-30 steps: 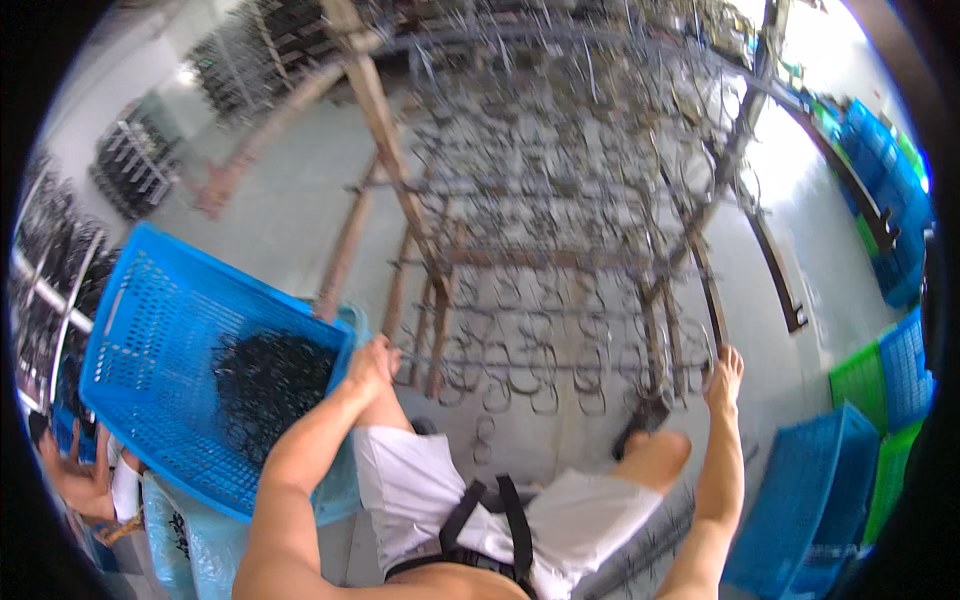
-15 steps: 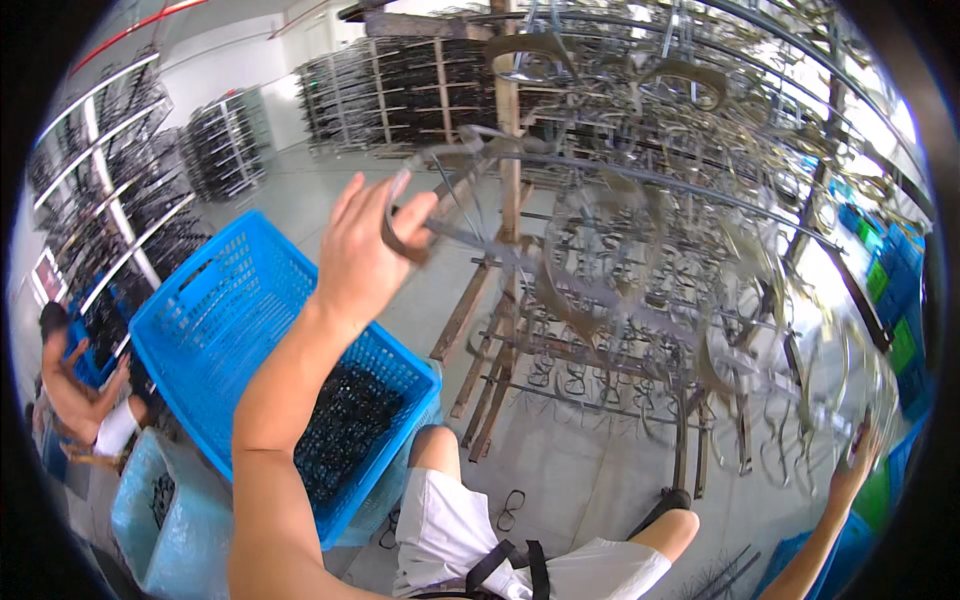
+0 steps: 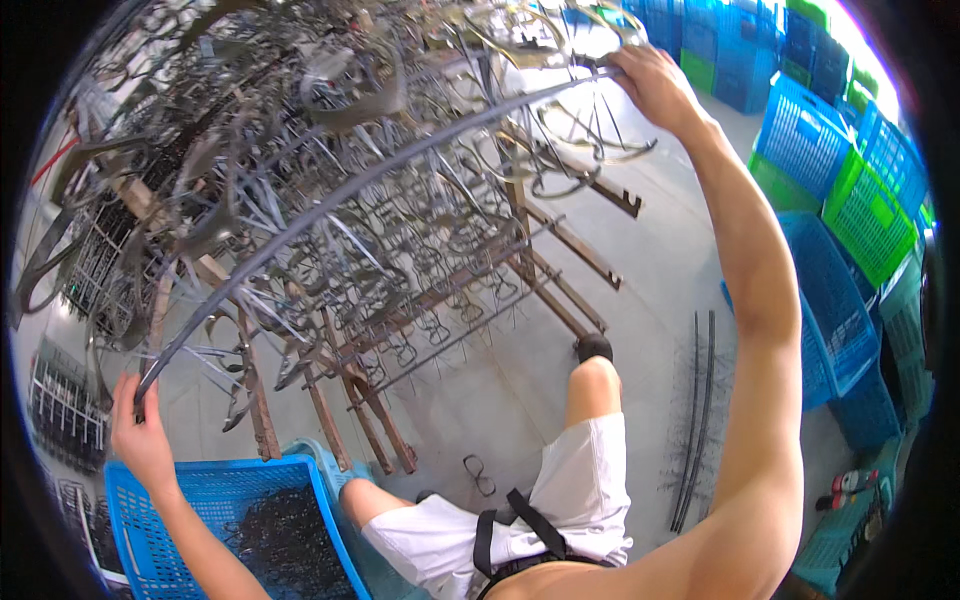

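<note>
A long dark rod spans the view between my hands, rising from lower left to upper right. My left hand is closed round its lower end, above the blue basket. My right hand grips the far upper end, with the arm stretched forward. Several eyeglass frames hang along the rod, partly smeared by motion. Behind and below it stands a rack full of rods with more eyeglass frames; overlap hides which of the upper frames belong to the held rod.
Dark eyeglass frames fill part of a blue basket at lower left. Wooden rack feet reach toward me. One pair of glasses and two bristly rods lie on the floor. Blue and green crates are stacked at right.
The view has swung to the right. My left hand now grips the rod's end near the basket, and my right hand has risen with the other end to the upper right.
</note>
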`<action>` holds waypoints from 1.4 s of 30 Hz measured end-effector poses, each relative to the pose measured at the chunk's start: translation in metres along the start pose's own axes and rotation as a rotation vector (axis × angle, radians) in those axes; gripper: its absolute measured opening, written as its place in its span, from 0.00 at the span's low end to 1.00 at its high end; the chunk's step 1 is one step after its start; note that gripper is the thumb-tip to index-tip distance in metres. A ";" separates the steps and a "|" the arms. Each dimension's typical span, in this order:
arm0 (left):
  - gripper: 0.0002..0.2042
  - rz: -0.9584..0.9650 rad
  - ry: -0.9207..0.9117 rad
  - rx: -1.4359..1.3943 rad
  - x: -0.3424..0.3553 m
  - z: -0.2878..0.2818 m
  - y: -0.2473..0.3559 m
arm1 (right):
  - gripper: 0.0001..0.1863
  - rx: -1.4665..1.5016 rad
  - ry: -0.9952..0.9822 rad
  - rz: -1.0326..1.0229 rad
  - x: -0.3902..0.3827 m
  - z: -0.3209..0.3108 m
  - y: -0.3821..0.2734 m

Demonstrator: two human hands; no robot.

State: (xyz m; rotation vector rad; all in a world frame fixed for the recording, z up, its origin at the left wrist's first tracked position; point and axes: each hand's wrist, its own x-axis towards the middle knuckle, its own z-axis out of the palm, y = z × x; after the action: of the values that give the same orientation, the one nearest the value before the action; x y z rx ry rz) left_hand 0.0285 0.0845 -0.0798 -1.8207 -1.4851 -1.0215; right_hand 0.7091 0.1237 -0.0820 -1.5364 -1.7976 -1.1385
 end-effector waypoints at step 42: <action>0.38 -1.833 -0.877 -0.579 -0.326 0.444 -0.001 | 0.18 1.495 -0.663 1.764 -0.406 0.340 -0.244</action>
State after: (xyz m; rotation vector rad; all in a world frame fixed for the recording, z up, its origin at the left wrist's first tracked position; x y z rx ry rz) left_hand 0.0878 0.2707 -0.5948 -0.5970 -3.9218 -1.4232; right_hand 0.6135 0.1920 -0.6536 -1.4672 -0.3803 1.3178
